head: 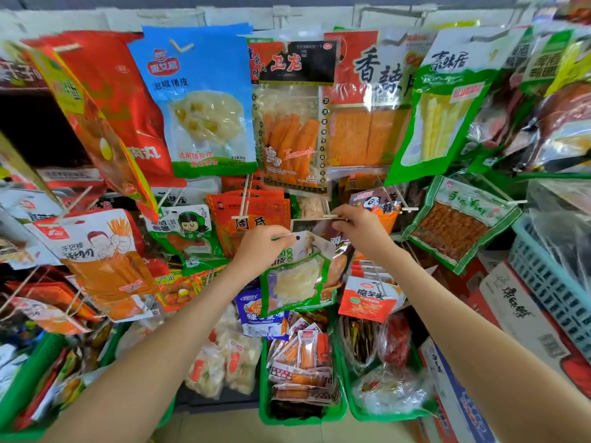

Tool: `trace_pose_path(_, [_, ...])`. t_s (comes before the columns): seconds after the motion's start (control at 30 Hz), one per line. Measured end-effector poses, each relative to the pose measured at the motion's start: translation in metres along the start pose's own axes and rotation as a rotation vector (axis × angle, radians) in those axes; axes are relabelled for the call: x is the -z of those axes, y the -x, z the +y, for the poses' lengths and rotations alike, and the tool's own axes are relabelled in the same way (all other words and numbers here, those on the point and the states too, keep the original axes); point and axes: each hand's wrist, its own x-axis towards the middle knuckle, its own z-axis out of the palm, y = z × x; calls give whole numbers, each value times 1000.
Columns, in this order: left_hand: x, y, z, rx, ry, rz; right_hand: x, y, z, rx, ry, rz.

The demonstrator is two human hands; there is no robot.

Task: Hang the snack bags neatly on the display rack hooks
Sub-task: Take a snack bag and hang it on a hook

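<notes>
You can read 泡椒猪皮 on the blue bag (204, 100). Right of it, the black-topped bag (292, 123) says 卫龙, the red bag (371, 100) beyond says 香辣, and below the blue bag an orange bag (256, 219) says 周氏.

It was a small shop: a display rack (323, 17) held rows of packaged snack bags (204, 100) on hooks (244, 199), with green baskets (265, 394) of stock below.

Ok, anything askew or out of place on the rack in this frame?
Mostly the bag in hand: the green-edged snack bag hangs tilted, pinched at its top by the left hand while the right hand is at a hook's tip. The blue bag also hangs slanted.
</notes>
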Motion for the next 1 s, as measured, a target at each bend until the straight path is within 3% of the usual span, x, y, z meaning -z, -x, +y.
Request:
trace_pose_path(0.53, [9,-4,-18,-14,-54,20,-16,-24,4,-188,-185,102])
trace_pose_path(0.73, [6,-14,-9,-53,-78,-2,-14,-34,4,-161,-245,37])
trace_pose_path(1.0, [5,-15,-10,-73,-82,2,-18,-29,9,-136,-202,80])
